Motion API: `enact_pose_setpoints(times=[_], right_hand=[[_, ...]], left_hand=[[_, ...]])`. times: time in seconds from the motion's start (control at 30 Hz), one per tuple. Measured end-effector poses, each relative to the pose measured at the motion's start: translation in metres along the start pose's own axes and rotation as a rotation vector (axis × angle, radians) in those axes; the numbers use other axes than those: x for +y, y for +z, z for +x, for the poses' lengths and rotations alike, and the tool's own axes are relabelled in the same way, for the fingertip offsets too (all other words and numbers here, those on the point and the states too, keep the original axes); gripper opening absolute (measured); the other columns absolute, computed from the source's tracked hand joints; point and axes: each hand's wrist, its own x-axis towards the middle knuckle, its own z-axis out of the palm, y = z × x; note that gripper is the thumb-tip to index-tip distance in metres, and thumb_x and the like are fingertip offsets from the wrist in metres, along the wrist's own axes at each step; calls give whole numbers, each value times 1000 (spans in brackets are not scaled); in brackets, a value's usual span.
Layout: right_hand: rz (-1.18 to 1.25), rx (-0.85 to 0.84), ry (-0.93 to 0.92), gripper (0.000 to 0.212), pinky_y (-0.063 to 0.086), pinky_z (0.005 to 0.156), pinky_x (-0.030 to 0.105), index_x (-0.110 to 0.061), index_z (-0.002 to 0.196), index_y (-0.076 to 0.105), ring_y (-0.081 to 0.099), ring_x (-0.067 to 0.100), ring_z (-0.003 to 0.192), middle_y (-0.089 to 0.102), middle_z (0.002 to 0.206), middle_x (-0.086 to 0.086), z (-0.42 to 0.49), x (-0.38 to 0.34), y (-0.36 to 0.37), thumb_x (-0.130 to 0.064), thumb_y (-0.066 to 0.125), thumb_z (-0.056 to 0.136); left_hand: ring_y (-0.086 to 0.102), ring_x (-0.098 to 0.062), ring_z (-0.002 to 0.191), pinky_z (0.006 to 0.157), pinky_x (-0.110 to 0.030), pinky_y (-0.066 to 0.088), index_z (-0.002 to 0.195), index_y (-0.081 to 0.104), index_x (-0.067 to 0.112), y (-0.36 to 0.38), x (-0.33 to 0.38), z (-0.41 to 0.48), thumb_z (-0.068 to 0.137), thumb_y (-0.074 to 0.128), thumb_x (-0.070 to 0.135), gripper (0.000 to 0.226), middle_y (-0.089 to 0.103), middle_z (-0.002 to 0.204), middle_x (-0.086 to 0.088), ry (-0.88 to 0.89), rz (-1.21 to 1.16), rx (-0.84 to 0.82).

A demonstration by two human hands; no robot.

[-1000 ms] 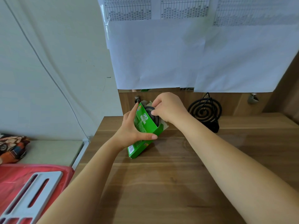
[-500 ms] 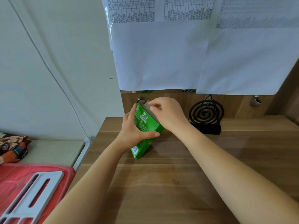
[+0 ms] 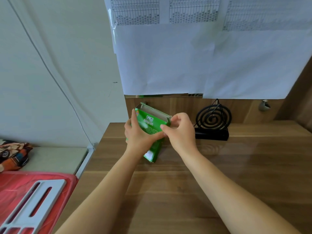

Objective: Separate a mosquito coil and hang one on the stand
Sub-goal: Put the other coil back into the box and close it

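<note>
A green mosquito-coil box [image 3: 150, 122] stands tilted on the wooden table [image 3: 219, 174], its top open and its inside not visible. My left hand [image 3: 138, 135] grips the box's front and left side. My right hand [image 3: 179, 130] pinches the box's right top corner flap. To the right, a black spiral coil [image 3: 213, 119] hangs upright on a black wire stand [image 3: 211, 134] against the table's back panel.
White paper sheets [image 3: 194, 61] hang on the wall above the table. A metal hook [image 3: 263, 105] sits at the back right. To the left are a red mat with a grey slotted piece [image 3: 32, 205] and patterned cloth [image 3: 13, 154].
My right hand came out of the box's mouth and moved to its right top corner. The dark coil seen in the opening a second ago no longer shows. The box stands more upright.
</note>
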Motion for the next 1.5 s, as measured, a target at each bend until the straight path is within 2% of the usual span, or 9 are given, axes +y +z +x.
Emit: enact_pose_setpoints(times=[0.1,0.2,0.37,0.53,0.83,0.97,1.17,1.3,1.5], right_hand=[[17,-54,-49,29,52,77,24,-21,96,54,63,7,90,62,95,-9,7,-1,-7,-9,75,79],[10,-128,-74,26,53,84,28,-18,100,58,65,10,93,65,103,-3,17,-2,-17,-7,74,82],[-1,-242,-112,26,51,84,23,-15,106,60,65,14,97,65,107,-2,28,-4,-27,-4,70,85],[-43,-296,-145,21,49,80,15,-20,104,63,62,3,96,61,103,-16,37,-2,-32,-7,68,88],[-21,-226,-145,15,44,69,9,-15,97,65,60,-5,83,66,91,-9,33,8,-25,-29,59,96],[-6,-173,-188,18,47,75,21,-6,97,64,63,14,88,68,93,6,31,9,-22,-23,56,98],[127,-181,-135,33,50,87,21,-21,125,47,65,2,92,69,95,-4,29,6,-22,-19,61,95],[91,-274,-196,32,50,92,19,-20,130,58,61,-5,101,65,107,-11,28,7,-24,-24,57,98],[176,-197,-145,15,51,90,34,-12,109,66,62,21,101,65,101,1,25,5,-15,-16,56,98]], left_hand=[[32,-23,139,114,-51,32,153,12,40,-6,-4,1,49,90,58,131,25,148,-2,-24,-55,-4],[48,-15,119,100,-36,43,147,28,38,-12,-7,3,65,86,50,101,34,136,0,-34,-194,46],[60,-21,115,95,-42,51,124,53,32,-23,-4,11,85,73,32,44,57,131,-4,-25,-430,93],[65,-24,104,92,-48,50,104,62,25,-30,0,16,91,62,34,16,68,110,-4,-68,-528,94],[56,-16,70,65,-32,43,76,57,18,-34,1,25,85,63,35,20,62,78,-3,-127,-633,103],[60,-16,67,57,-28,47,85,59,15,-32,-2,29,93,62,20,10,64,81,-6,-146,-690,81],[71,-18,82,68,-30,56,121,63,10,-35,-1,30,98,52,12,26,70,107,-15,-112,-747,-7],[68,-19,85,74,-33,55,116,66,11,-32,-1,28,101,49,15,23,70,100,-11,-74,-709,-3],[64,-17,73,67,-30,50,98,67,14,-34,4,24,98,44,5,25,67,89,-9,-98,-833,-27]])
